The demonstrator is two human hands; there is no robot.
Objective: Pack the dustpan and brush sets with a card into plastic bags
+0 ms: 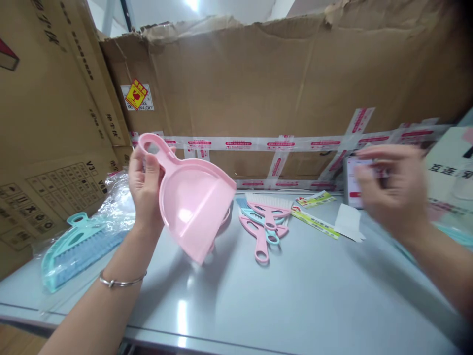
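Observation:
My left hand (144,190) is closed around the handle of a pink dustpan (195,197), held up over the table and tilted with its wide edge toward the lower right. Part of another pink rim shows behind it. Blurred by motion, my right hand (393,185) hovers at the right in front of a phone (354,182); its thumb and forefinger are apart, the other fingers curl, and I see nothing held. Several pink and blue hand brushes (264,222) lie piled in the middle of the table.
Printed paper strips (316,223) and a white card (348,222) lie right of the brushes. At the left sits a teal dustpan with a blue-bristled brush (83,246) in clear plastic. A taped cardboard box (236,88) walls the back; another carton (51,123) stands left.

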